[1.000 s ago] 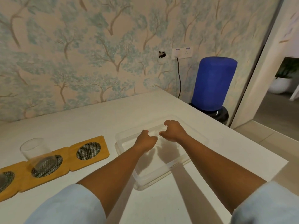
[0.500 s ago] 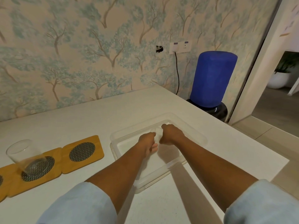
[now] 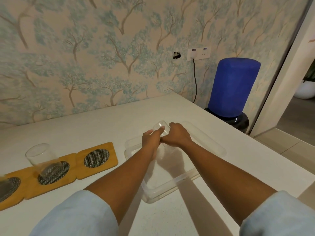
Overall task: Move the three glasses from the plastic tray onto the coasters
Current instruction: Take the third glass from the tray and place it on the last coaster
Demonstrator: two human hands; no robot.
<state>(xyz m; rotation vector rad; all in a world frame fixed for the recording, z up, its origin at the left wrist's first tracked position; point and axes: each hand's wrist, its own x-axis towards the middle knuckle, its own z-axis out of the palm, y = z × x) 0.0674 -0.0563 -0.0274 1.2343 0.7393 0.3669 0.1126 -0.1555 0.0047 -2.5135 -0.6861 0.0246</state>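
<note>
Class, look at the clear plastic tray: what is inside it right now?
Inside the plastic tray, both hands close around one clear glass. Its lower part is hidden by the fingers. No other glass shows on the tray's bare floor.

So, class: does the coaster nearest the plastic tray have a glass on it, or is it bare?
Bare. The nearest coaster shows its whole mesh circle uncovered; the glass stands on the next coaster.

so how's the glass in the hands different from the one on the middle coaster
The held glass is gripped by the left hand and right hand above the plastic tray; the other glass stands free on its coaster. The held one is mostly hidden; the other shows fully. Both are clear.
</note>
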